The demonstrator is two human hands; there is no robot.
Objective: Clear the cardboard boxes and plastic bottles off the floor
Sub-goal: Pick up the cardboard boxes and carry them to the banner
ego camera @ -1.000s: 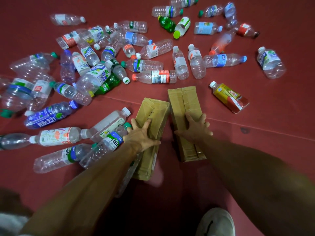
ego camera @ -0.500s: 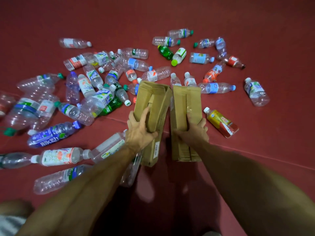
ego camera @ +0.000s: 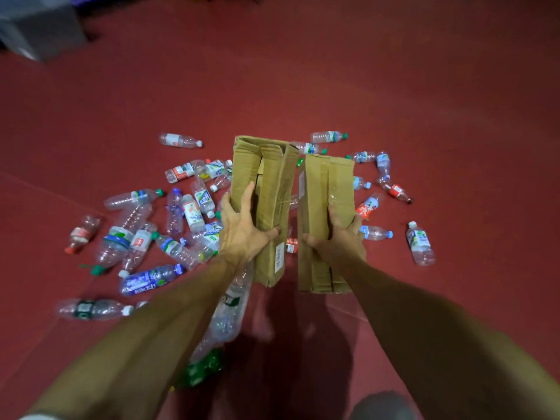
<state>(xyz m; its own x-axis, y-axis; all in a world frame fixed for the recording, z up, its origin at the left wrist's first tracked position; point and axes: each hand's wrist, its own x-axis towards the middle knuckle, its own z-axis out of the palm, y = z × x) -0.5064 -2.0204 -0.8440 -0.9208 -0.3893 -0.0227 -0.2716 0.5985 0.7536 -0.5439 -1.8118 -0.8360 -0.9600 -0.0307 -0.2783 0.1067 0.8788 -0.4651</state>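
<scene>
The plastic bottles lie scattered on the red floor, and several are cut from sight behind the left box; only caps and ends show past its edges. Below the left box, a clear bottle is partly covered by the left forearm. Further below it, a green bottle is too blurred to read. Far below and to the right of the left box, a grey rounded shape is cut off by the frame edge and cannot be made out. Far above and to the left of the box, a grey block is also blurred and cropped.

The left hand grasps the left box near its lower half. Its fingers are spread up the box's left face and the thumb hooks over the front. Just to the right of the left box, close but with a narrow gap between them, is the right box, gripped by the right hand. That hand's fingers wrap the far right face and its thumb presses the near edge. Both flattened cardboard boxes stand on end in the hands, above the scattered bottles. A blue-labelled bottle lies to the lower left of the left box, and one clear bottle lies well off to its right.
</scene>
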